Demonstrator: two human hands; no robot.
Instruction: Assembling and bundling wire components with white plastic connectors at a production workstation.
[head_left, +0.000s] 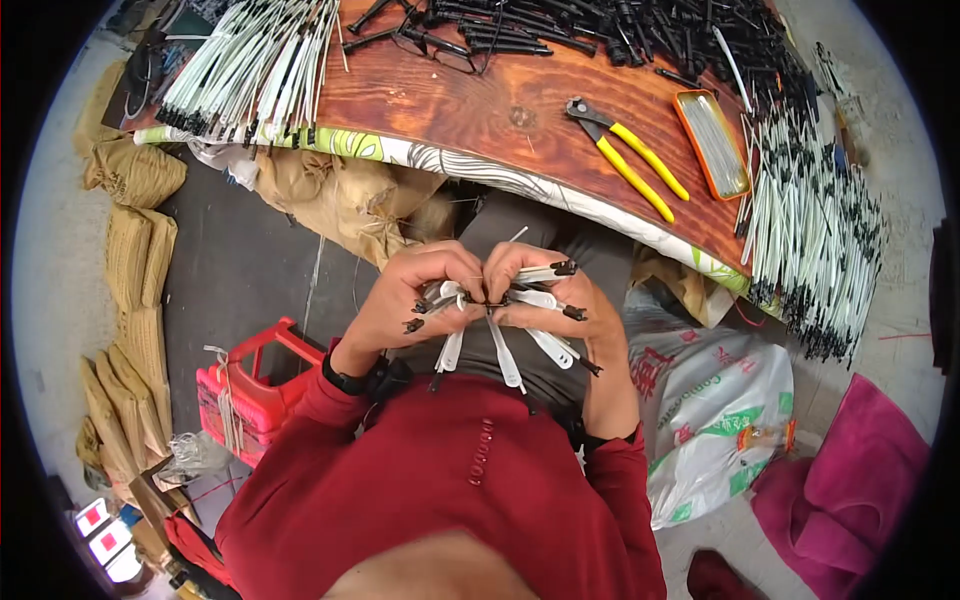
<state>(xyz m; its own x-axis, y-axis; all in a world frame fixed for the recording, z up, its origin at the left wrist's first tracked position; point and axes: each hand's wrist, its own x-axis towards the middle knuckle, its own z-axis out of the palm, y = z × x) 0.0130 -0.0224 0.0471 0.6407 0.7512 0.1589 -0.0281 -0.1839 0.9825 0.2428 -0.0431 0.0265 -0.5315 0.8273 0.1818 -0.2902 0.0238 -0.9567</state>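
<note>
Over my lap, both hands hold a cluster of white ribs with black end pieces (507, 365), which look like umbrella ribs. The ribs fan out around a small dark centre. My left hand (420, 295) is closed on the cluster's left side, with thumb and fingertips pinched at the centre. From the other side, my right hand (560, 300) pinches the same centre, its fingertips almost touching the left ones. Several ribs stick out between and below my fingers. A thin wire seems to show at the fingertips, but the detail is too small to tell.
Ahead is a brown wooden table (400, 100). On it lie yellow-handled pliers (630, 160), an orange box of thin metal wires (712, 145), black rods (600, 25) and piles of white ribs (260, 75). A red plastic stool (250, 385) stands left, a white plastic bag (720, 420) right.
</note>
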